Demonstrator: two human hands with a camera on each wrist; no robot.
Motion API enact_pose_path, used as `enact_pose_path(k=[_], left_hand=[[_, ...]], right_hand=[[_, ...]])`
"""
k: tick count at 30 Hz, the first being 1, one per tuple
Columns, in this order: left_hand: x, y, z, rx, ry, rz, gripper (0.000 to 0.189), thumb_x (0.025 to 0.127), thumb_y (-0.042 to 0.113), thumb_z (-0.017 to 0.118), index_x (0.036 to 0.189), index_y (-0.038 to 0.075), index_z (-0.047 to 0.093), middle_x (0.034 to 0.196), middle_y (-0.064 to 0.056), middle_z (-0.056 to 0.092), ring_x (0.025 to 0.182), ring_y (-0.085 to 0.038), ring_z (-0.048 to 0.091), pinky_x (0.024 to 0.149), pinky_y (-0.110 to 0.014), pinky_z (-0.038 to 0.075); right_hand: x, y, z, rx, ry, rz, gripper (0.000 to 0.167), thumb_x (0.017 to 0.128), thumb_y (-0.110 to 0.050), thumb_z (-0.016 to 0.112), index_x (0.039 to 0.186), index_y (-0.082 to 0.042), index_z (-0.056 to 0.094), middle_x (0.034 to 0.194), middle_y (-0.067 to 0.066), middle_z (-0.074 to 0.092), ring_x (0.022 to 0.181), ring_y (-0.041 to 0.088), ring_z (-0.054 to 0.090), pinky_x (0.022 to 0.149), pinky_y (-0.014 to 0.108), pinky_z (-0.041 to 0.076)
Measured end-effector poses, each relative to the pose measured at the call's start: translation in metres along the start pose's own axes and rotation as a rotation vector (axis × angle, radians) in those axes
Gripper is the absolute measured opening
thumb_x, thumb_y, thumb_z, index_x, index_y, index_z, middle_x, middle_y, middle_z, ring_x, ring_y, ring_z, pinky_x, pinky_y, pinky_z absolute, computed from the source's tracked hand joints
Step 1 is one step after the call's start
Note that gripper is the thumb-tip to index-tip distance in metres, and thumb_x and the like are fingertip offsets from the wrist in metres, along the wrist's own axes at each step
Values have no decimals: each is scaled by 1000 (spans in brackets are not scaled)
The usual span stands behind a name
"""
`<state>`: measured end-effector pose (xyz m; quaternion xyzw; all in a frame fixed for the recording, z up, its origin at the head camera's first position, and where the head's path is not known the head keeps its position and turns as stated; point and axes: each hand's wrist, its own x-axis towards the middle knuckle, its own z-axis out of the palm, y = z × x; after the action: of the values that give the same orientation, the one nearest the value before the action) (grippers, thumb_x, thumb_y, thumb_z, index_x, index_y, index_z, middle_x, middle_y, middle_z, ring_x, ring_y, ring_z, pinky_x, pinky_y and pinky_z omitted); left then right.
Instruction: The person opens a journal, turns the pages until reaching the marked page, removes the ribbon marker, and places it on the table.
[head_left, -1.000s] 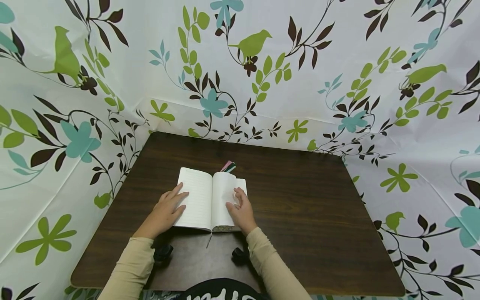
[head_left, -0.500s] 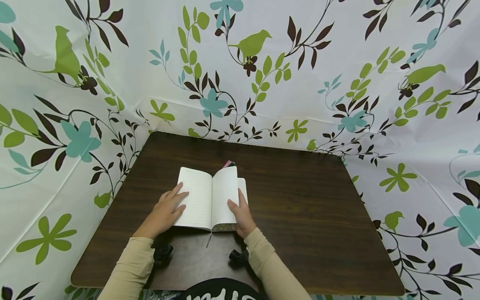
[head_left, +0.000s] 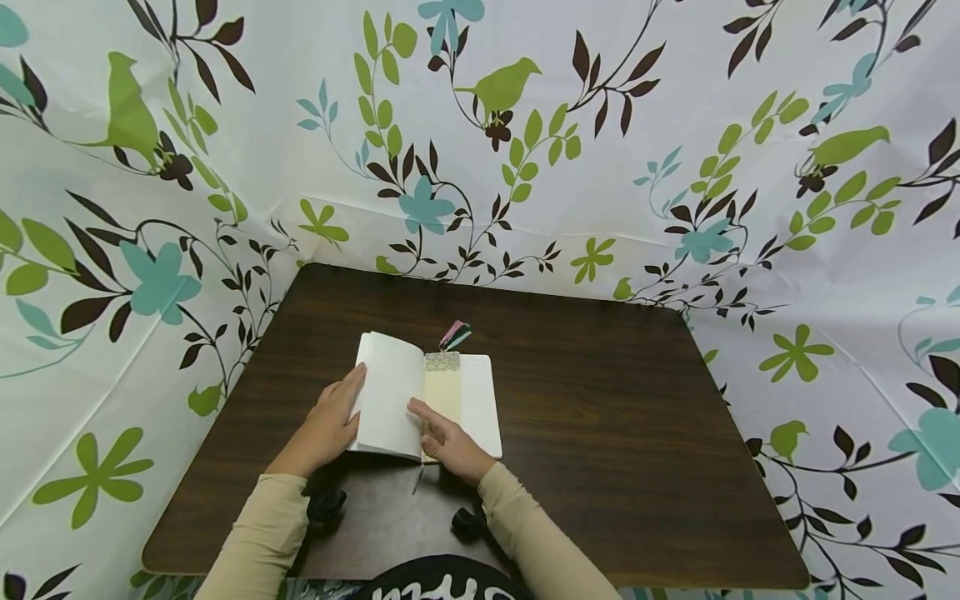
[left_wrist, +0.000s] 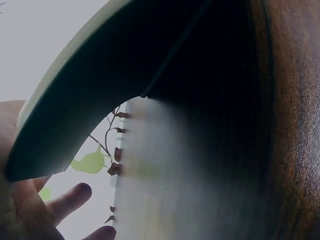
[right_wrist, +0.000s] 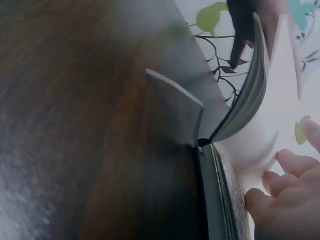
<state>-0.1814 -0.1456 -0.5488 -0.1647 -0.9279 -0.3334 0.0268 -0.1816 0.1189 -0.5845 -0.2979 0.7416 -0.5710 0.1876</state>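
A: Which hand lies nearer the gutter of the notebook (head_left: 393,392)?

B: The right hand (head_left: 453,446); it comes slantwise from the right over the gutter's near end, while the left hand (head_left: 326,429) is out at the opposite edge

A: How are the fingers set?

B: The right index finger (head_left: 426,410) is stretched toward the left page, the others bent; nothing looks pinched, and whether that fingertip presses the paper one cannot tell. The left hand grips the notebook's tilted-up left half, fingers showing on both sides of it in the right wrist view

A: And the notebook itself?

B: Open on the dark table (head_left: 600,417), in front of the person, its gutter running away from the body. A yellow slip (head_left: 442,392) lies lengthwise beside the gutter, its near end behind the right hand, with a tassel (head_left: 455,335) just past its far end

A: So what does the next move hinge on?

B: Probably that crossing: the finger meets the gutter aslant, which suits guiding leaves sideways
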Motion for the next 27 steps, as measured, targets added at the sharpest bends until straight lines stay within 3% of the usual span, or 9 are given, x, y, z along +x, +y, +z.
enact_pose_path(k=[3,5,7,12,14,16,18,21,27], left_hand=[[1,0,0,-15,14,6,70,99,-3,52,162,7,23,163,-22,28,140,-51,32,104,-73,32],[2,-1,1,-12,18,24,61,100,-3,48,159,7,33,163,-22,28,140,-51,31,104,-73,31],[2,-1,1,-17,20,40,50,103,-2,42,152,5,45,164,-22,27,141,-51,31,105,-73,30],[1,0,-2,-81,17,28,43,107,5,33,142,5,58,165,-18,26,144,-48,27,107,-72,28],[1,0,-2,-112,9,19,43,108,9,32,143,4,57,166,-17,24,145,-48,25,109,-71,26],[1,0,-2,-143,-8,12,42,110,13,32,143,2,56,167,-17,22,146,-48,22,110,-71,24],[1,0,-2,-161,-26,13,43,111,17,33,144,1,55,167,-19,20,146,-48,20,109,-72,22],[1,0,-1,-176,-37,4,46,112,28,35,144,2,54,167,-18,18,147,-47,18,109,-73,21],[2,-1,4,-99,-20,8,50,109,37,46,145,4,54,167,-18,20,146,-48,21,106,-75,24]], right_hand=[[1,-4,2,-149,-16,10,67,105,-51,46,159,-12,34,169,2,20,155,22,17,120,41,27],[1,-4,5,-187,7,21,57,108,-39,49,157,-12,39,168,1,24,153,21,22,117,38,33],[2,-3,7,-141,78,21,49,108,-29,52,153,-10,45,164,3,34,150,22,30,115,37,36],[6,-1,7,-32,470,23,28,105,-9,54,130,-3,66,128,15,67,118,29,64,95,32,51],[6,0,4,-103,617,63,23,102,-6,55,120,-2,69,118,15,68,106,30,66,87,33,53],[6,3,0,-223,696,132,21,99,-6,59,117,-3,70,119,14,65,107,31,62,87,37,52],[6,3,-4,-331,710,203,22,97,-7,63,119,-3,68,126,16,59,114,35,56,92,45,50],[9,3,-8,-473,652,301,29,96,-16,70,123,-5,67,133,19,54,123,39,48,98,51,46],[26,1,-14,-616,516,413,51,91,-26,78,133,-3,60,128,25,54,117,43,52,94,51,49]])
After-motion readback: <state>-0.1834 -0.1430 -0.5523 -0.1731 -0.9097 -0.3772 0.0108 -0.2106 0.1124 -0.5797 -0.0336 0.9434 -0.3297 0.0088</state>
